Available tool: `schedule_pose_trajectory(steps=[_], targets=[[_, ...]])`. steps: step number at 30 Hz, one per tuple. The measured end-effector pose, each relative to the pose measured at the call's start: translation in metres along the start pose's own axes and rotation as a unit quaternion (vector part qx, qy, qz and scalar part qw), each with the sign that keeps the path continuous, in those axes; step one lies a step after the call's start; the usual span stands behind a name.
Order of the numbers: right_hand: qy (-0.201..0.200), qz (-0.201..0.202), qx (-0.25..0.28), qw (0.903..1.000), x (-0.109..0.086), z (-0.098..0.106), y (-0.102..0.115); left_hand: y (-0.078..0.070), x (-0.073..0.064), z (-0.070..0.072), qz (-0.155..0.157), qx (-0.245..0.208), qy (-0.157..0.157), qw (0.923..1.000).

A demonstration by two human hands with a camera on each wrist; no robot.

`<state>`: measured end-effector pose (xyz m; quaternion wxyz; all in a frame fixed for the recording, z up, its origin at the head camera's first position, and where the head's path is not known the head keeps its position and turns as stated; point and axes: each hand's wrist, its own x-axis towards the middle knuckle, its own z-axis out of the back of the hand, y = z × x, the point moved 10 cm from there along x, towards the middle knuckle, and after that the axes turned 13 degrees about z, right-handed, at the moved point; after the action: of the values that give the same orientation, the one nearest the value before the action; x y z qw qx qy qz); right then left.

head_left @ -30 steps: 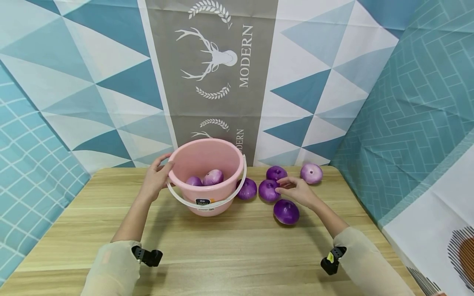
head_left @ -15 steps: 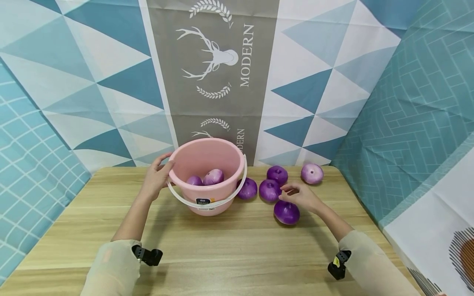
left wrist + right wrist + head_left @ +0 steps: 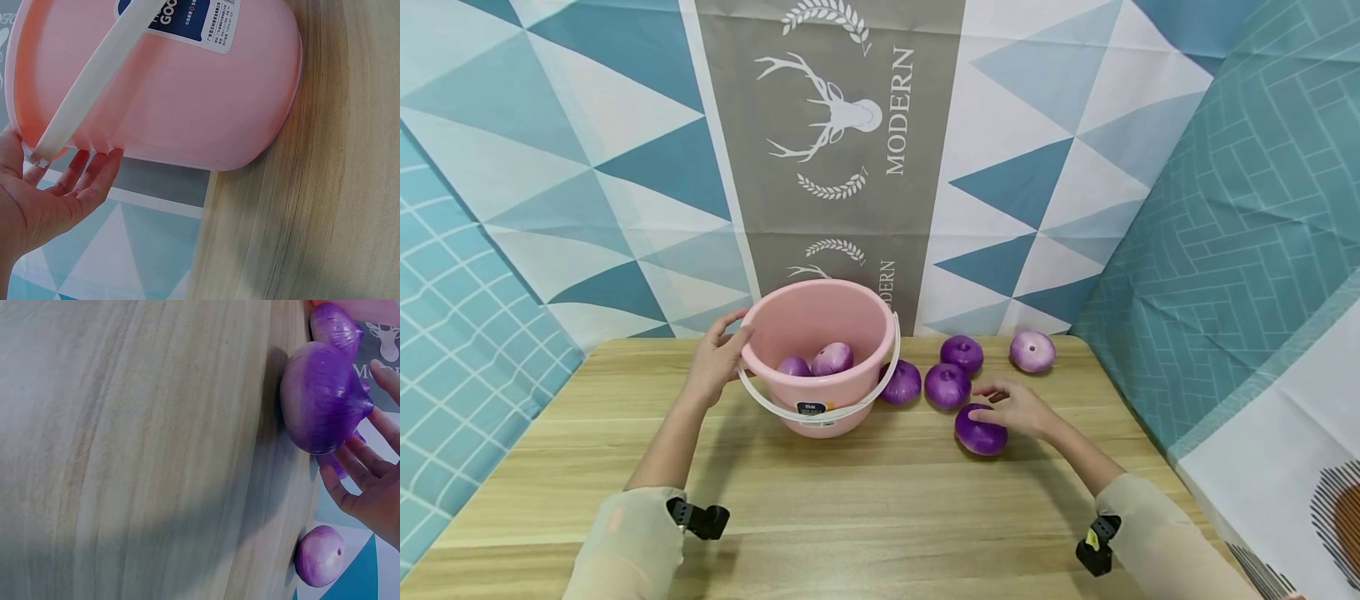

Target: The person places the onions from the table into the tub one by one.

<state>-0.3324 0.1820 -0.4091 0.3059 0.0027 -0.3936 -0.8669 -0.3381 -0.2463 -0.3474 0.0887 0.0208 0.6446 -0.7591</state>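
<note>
A pink bucket with a white handle stands on the wooden table, two purple onions inside it. My left hand grips the bucket's rim at its left side; in the left wrist view the fingertips press the outer wall near the handle's joint. My right hand hovers over the nearest purple onion, fingers spread loosely behind it and thumb over its top. In the right wrist view this onion rests on the table, the thumb standing away from it.
Beside the bucket sits one purple onion. Two more, a middle onion and a back onion, lie close together. A paler onion is at the table's back right corner. Patterned cloth hangs behind the table.
My right hand has moved from the middle onion toward me and slightly right, to the nearest onion. The left hand and bucket have stayed in place.
</note>
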Motion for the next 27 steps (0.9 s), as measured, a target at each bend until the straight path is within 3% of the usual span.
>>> schedule_pose_trajectory(steps=[16, 27], targets=[[0.037, 0.012, -0.027, 0.9989, -0.007, -0.010, -0.009, 0.000, 0.000, 0.000, 0.001, -0.002, -0.001, 1.0000], [0.060, -0.014, -0.036, 0.9974, -0.010, -0.017, -0.010, 0.000, 0.000, 0.000, -0.001, -0.005, 0.000, 1.0000]])
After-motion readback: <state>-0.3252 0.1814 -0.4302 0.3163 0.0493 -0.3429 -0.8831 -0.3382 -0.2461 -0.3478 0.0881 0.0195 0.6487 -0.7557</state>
